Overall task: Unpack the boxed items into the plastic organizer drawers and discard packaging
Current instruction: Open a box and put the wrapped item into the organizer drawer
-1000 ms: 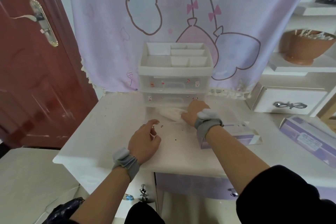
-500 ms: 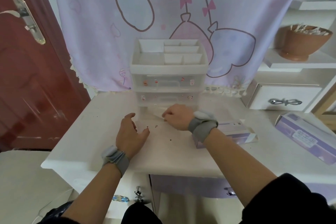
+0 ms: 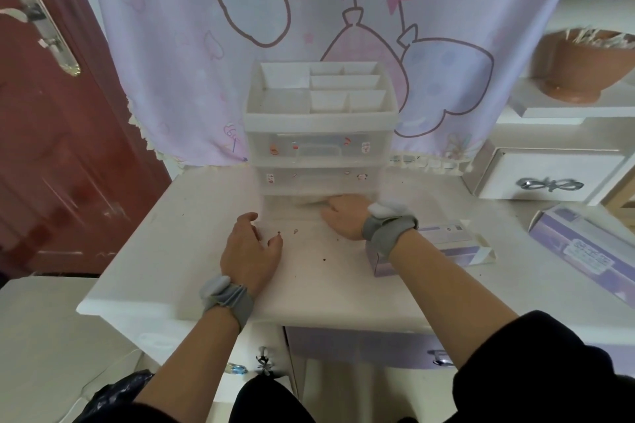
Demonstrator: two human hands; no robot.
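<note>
1. White desk top (image 3: 165, 251) fills the near view, specked with small dark crumbs; it carries everything the task concerns.
2. Nearest on it rests the left hand (image 3: 252, 251); its fingers are loosely bent, the thumb stands apart, and it grips nothing.
3. Just beyond, the right hand (image 3: 343, 216) reaches into the mouth of the bottom drawer (image 3: 295, 206), which looks pulled out toward the person; the fingertips are blurred and turned away, so I cannot tell whether they pinch anything.
4. Beside the right wrist lies the opened purple box (image 3: 439, 244), its end flap hanging out; a second purple box (image 3: 591, 251) lies well apart toward the right edge, seemingly unopened.
5. Farther back stands the plastic organizer (image 3: 319, 134), against the lilac curtain (image 3: 171, 45); it is translucent, with two stickered drawers below a divided top tray whose compartments look bare.
6. The step in hand appears to be placing the first box's contents into that bottom drawer; the next move likely calls for releasing, drawing the hand clear and pushing the drawer home, with the idle hand free to steady the light organizer; the spent box then waits to be discarded.
</note>
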